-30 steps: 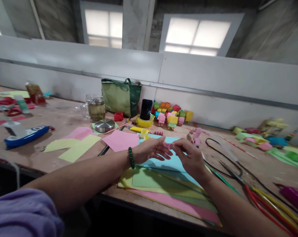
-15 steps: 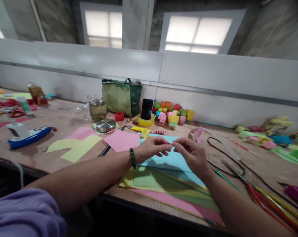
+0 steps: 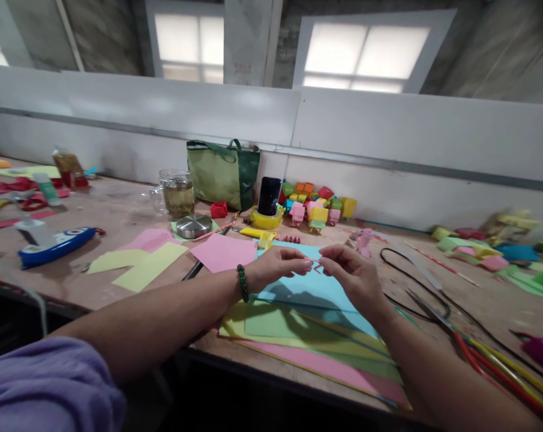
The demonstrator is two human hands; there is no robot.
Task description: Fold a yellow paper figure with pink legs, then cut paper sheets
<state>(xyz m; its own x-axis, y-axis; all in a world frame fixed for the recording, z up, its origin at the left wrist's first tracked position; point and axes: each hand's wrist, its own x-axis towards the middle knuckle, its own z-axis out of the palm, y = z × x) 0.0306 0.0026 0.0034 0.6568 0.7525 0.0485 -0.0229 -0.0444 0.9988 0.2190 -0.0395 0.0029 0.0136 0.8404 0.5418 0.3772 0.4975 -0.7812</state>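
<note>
A small strip of pink paper (image 3: 317,265), bent into a zigzag, is pinched between my two hands above the blue sheet of paper (image 3: 293,291). My left hand (image 3: 280,264), with a green bead bracelet at the wrist, is closed on its left end. On the other end, the thumb and index finger of my right hand (image 3: 354,276) are pressed together. Below them lies a stack of coloured sheets, green paper (image 3: 275,324) and pink paper (image 3: 316,369) among them. Just behind the hands rest a row of small dark-pink folded pieces (image 3: 291,239) and a yellow folded piece (image 3: 266,240).
Scissors (image 3: 451,327) and a black cable (image 3: 388,259) lie to the right. Behind stand a phone (image 3: 269,197) on a yellow tape roll, many folded paper blocks (image 3: 318,215), a glass mug (image 3: 177,195) and a green bag (image 3: 221,174). A blue stapler-like tool (image 3: 57,247) sits left.
My hands have drawn slightly apart, the right one moving a little to the right. More of the folded pink strip now shows between the fingertips.
</note>
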